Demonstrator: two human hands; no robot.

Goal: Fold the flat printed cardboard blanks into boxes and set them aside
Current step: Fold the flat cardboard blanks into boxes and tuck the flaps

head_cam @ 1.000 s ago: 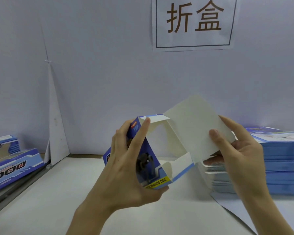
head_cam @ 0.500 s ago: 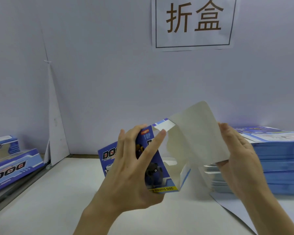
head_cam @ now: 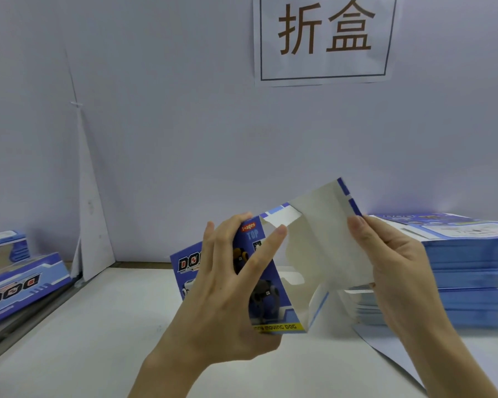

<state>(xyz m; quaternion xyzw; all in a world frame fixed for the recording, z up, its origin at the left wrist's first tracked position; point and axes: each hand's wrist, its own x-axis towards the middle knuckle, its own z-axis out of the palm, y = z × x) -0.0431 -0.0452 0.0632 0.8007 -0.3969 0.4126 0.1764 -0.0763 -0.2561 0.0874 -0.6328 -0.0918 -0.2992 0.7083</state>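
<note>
The left hand grips the half-formed box by its blue printed side, fingers curled round it. The right hand pinches its open white flap — the stack of flat blanks lies just behind that hand
</note>
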